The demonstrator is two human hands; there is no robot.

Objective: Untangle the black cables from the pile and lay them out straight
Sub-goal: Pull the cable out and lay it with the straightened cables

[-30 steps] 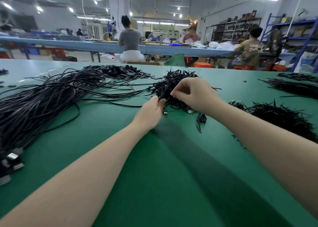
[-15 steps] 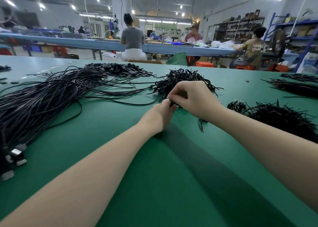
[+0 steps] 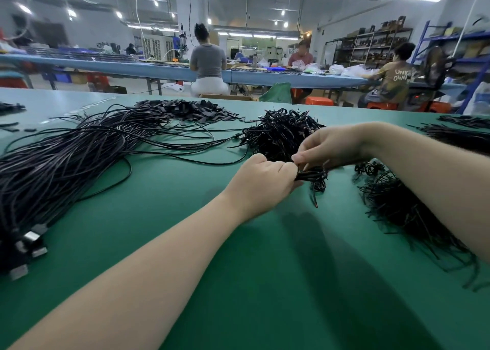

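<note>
A tangled pile of short coiled black cables [image 3: 278, 134] lies on the green table [image 3: 185, 243] just beyond my hands. My left hand [image 3: 261, 182] grips one small coiled black cable [image 3: 314, 177], lifted a little above the table in front of the pile. My right hand [image 3: 328, 146] pinches the same coil from above with thumb and fingers. A loose end of it hangs down toward the table. To the left a long sheaf of straightened black cables [image 3: 61, 164] stretches across the table, its metal plugs [image 3: 29, 246] at the near left edge.
Black wire ties are heaped at the right [image 3: 408, 211], with more bundles at the far right [image 3: 461, 137]. A heap of flat black pieces [image 3: 191, 109] lies at the back. People sit at a blue bench [image 3: 132, 67] beyond the table.
Both hands have drawn back from the pile toward me, lifting one small coil clear of it. The camera view has shifted slightly.
</note>
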